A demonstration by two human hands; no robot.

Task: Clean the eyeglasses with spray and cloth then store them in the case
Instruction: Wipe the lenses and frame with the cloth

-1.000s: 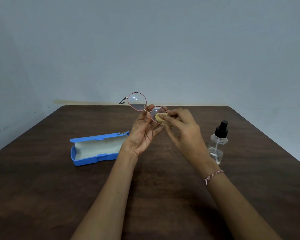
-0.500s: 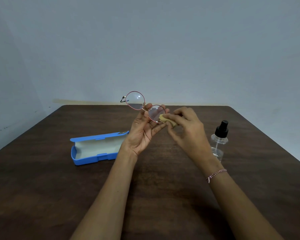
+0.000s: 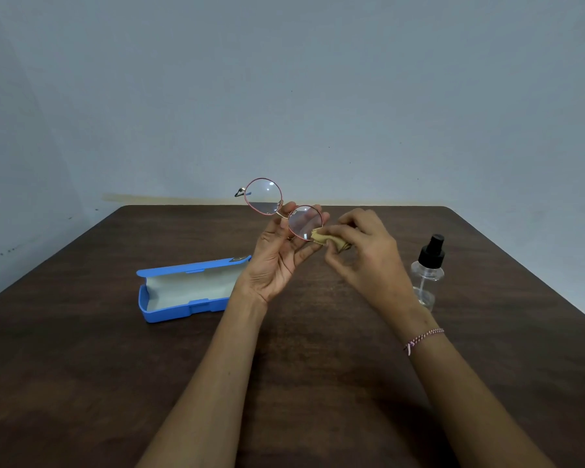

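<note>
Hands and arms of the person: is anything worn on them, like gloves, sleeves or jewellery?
No gloves and no sleeves show: the left hand, the right hand and both forearms are bare. The only thing worn is a thin braided bracelet on the right wrist, pinkish-red and white, with a short loose end. No watch shows.

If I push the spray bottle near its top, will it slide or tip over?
Probably tip: the spray bottle is tall and narrow and stands upright on the table. It looks mostly empty, so likely light. Its round body could then roll.
</note>
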